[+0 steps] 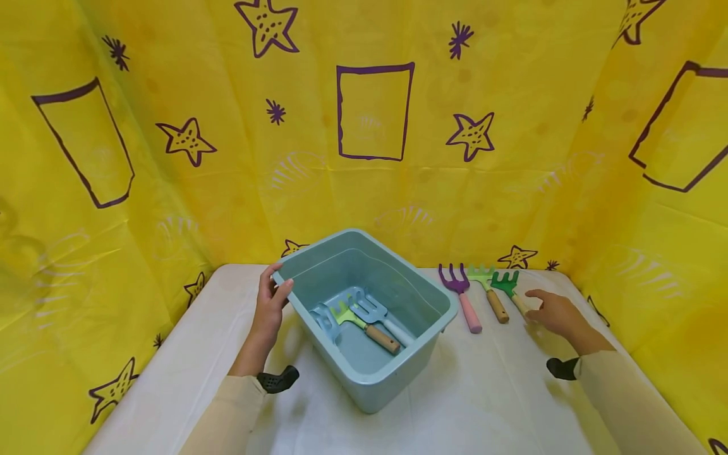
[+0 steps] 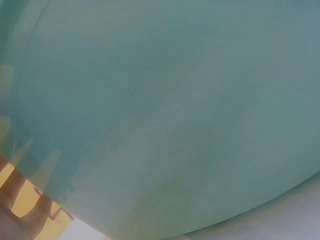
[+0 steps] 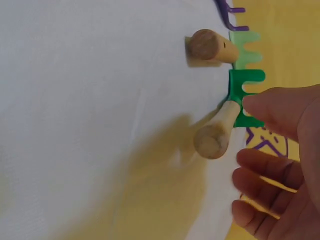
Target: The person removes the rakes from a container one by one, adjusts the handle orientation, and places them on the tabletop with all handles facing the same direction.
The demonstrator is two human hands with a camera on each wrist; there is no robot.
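Observation:
My left hand [image 1: 270,309] grips the left rim of a blue-green plastic bin [image 1: 364,377], thumb inside the edge. The bin's wall [image 2: 175,100] fills most of the left wrist view. Inside lie a light blue hand fork [image 1: 370,309], a light green hand rake with a brown handle [image 1: 382,338] and another light blue tool [image 1: 326,321]. My right hand [image 1: 560,316] is beside a dark green hand rake [image 1: 506,282] with a pale wooden handle [image 3: 212,140]. Its fingers [image 3: 265,170] are loosely bent and spread from the thumb, with a gap around the handle.
Left of the dark green rake lie a light green rake with a wooden handle [image 1: 496,304] and a purple fork with a pink handle [image 1: 469,313]. They rest on a white-covered table [image 1: 483,404], against a yellow patterned curtain [image 1: 375,189].

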